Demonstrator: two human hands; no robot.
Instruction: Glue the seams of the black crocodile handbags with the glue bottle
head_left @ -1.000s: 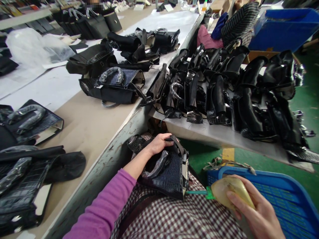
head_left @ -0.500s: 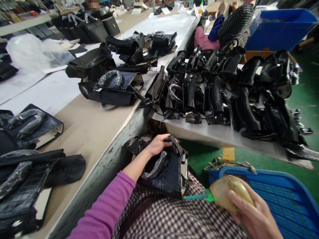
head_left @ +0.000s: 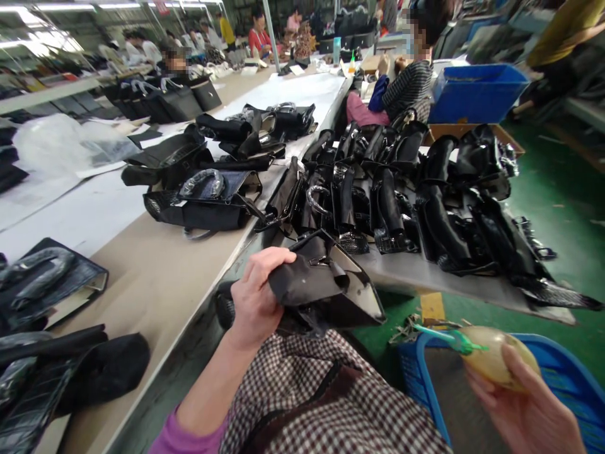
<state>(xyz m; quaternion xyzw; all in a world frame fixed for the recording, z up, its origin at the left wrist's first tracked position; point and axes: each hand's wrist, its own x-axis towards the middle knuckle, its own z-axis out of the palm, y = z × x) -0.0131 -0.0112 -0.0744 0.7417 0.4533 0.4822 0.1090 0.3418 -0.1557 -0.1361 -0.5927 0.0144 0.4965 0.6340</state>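
My left hand [head_left: 259,293] is closed on a black handbag [head_left: 312,277], gripping its dark fabric above my checked apron [head_left: 293,384]. The bag is tilted, with its pale inner edge turned to the right and a zipper piece showing on top. Away to the right, my right hand [head_left: 529,391] is wrapped round a yellowish squeeze bottle [head_left: 501,356]. The bottle has a green cap and a thin green nozzle pointing left, apart from the bag.
Rows of black handbags [head_left: 343,195] stand on a low bench [head_left: 401,274] ahead. More bags [head_left: 203,202] lie on the long table [head_left: 174,265] at left. A blue basket [head_left: 425,384] sits on the floor at right. A seated person [head_left: 406,88] works beyond, near a blue bin [head_left: 477,94].
The handbag has been raised and turned, so its lining edge now faces right. My right hand has moved right with the bottle, taking the nozzle away from the bag. The view has tilted up.
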